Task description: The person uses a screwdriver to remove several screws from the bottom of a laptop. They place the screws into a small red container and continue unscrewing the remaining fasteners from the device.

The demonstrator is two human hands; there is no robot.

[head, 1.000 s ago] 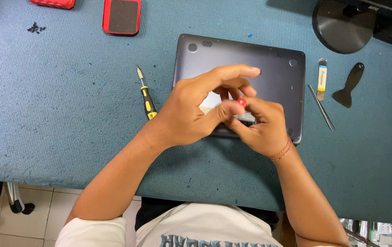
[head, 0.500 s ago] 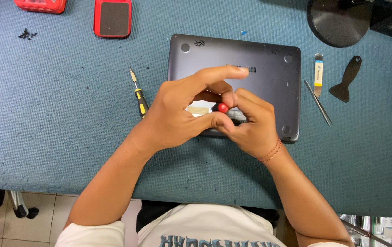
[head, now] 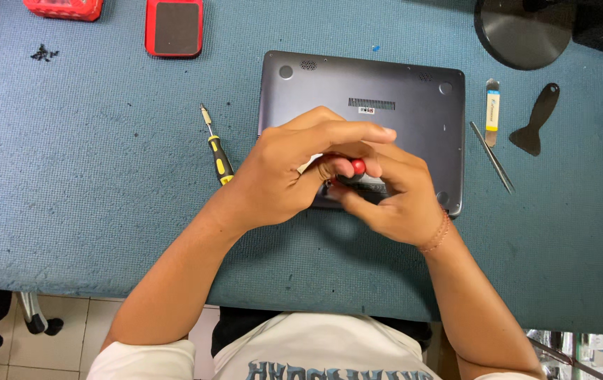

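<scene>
Blue felt matting covers the bench I look down on. My left hand and right hand are clasped together around a small red-tipped tool, pressed to the near edge of the upturned grey laptop. I judge the base cover still on; opening has barely begun. A yellow-handled screwdriver lies just left, untouched.
</scene>
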